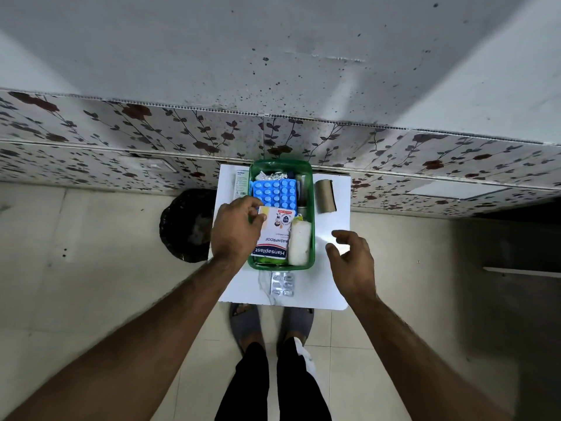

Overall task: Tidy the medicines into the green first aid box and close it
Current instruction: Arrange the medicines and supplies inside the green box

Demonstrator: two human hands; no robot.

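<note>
The green first aid box (311,238) stands open on a small white table (331,281). Inside lie two blue blister packs (274,192), a white Hansaplast plaster box (274,235) and a white cotton roll (299,243). My left hand (235,230) pinches the plaster box's left edge at the box's left wall. My right hand (352,258) hovers over the table right of the box, fingers apart and holding nothing. A silver blister strip (283,284) lies on the table just in front of the box. A tan bandage roll (325,196) lies to the box's right.
A white and green medicine carton (240,185) lies along the box's left side. A black bin (188,224) stands on the floor left of the table. A flowered wall panel (151,141) runs behind. My feet in grey slippers (246,325) are under the table's front edge.
</note>
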